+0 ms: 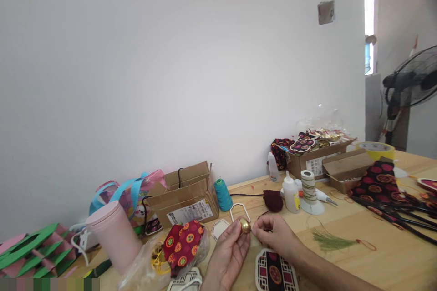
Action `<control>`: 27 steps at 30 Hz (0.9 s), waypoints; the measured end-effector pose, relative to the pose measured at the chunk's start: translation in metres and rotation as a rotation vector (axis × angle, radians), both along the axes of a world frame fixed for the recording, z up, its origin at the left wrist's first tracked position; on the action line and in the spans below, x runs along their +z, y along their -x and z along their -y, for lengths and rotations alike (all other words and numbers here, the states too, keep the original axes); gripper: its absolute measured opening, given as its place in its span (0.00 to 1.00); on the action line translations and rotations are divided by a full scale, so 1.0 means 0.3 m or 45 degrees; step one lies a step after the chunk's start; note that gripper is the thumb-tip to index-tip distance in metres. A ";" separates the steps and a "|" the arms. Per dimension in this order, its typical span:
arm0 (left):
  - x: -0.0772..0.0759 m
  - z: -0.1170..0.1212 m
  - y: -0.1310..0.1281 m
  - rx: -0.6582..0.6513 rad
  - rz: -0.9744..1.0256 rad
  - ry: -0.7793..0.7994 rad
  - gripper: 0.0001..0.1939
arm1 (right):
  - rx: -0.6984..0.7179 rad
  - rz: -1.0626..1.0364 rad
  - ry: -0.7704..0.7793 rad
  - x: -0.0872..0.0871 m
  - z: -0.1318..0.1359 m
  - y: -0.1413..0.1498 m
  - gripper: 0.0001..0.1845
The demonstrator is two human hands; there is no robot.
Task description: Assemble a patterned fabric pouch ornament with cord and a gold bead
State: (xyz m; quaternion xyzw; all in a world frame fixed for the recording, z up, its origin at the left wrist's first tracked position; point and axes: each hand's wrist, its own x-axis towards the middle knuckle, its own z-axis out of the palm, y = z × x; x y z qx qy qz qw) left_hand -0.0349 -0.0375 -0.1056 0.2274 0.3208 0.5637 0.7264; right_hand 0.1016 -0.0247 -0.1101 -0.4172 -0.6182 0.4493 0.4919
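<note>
Grip: L hand (pixel 228 254) w/ rnd shiny gold bell (pixel 245 225) | R hand (pixel 277 235) adj.

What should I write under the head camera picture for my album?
Left hand holding a shiny gold ball, green tassel lying nearby.

Craft workspace with thread, glue (pixel 291 194)

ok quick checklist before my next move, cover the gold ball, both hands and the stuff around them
1. Gold ball held by the left hand: ok
2. Right hand close beside the ball, fingertips pinched: ok
3. Thread between the right fingertips: cannot tell, too small
4. Space just below the right hand free: not ok, patterned panel lies there
5. Green tassel clear of both hands: ok
6. Teal thread cone upright: ok
</note>
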 end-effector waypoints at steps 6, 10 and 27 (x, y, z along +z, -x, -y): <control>0.005 0.003 -0.003 0.017 -0.037 -0.016 0.09 | -0.013 0.011 0.000 0.000 -0.001 -0.002 0.07; 0.012 0.004 -0.006 0.059 -0.148 -0.023 0.10 | -0.029 0.040 -0.021 -0.003 -0.003 -0.004 0.08; 0.010 0.004 -0.015 0.113 -0.333 -0.046 0.10 | -0.116 0.198 -0.182 -0.017 -0.001 -0.019 0.09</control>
